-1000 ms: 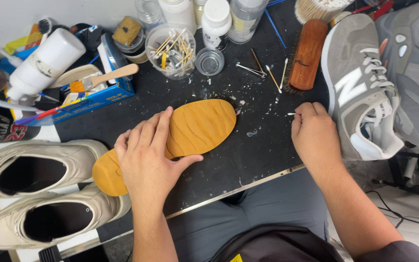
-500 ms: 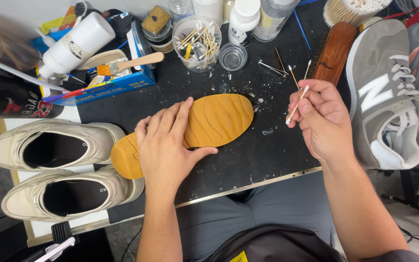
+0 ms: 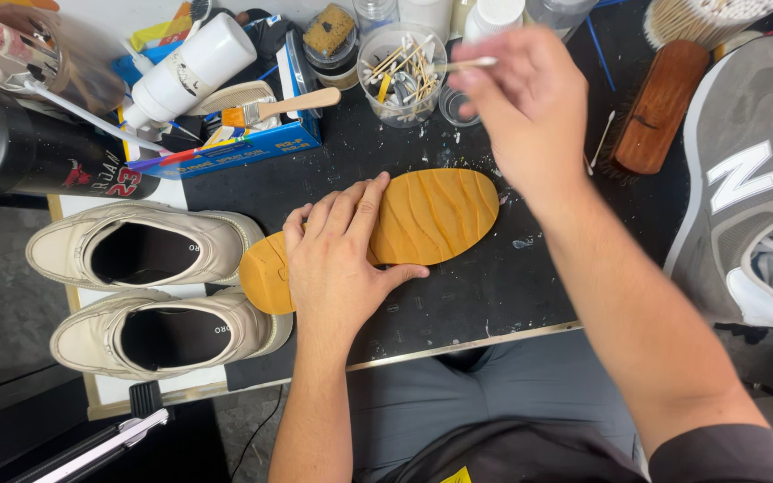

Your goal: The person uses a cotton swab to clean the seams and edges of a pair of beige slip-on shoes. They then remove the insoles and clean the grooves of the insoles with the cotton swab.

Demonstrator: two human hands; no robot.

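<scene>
Seen from above, the person's lap in grey trousers sits at six o'clock. The left hand (image 3: 344,259) lies palm down, fingers spread flat, pressing the middle of an orange-tan shoe sole (image 3: 431,219) at the centre of the black work mat (image 3: 494,295). The sole runs from eight o'clock toward two o'clock, its ridged tread facing up, its heel end partly under the hand.

The right hand (image 3: 530,103) is raised toward twelve o'clock, thumb and fingertips pinched on a thin cotton swab (image 3: 467,63), above a clear cup of swabs (image 3: 402,61).

At nine o'clock stand two cream shoes (image 3: 154,286), openings up. At three o'clock lies a grey sneaker (image 3: 753,188), cut off by the frame. A wooden brush (image 3: 659,107) lies at one o'clock.

The bottles at the far edge are cropped and hard to make out.
</scene>
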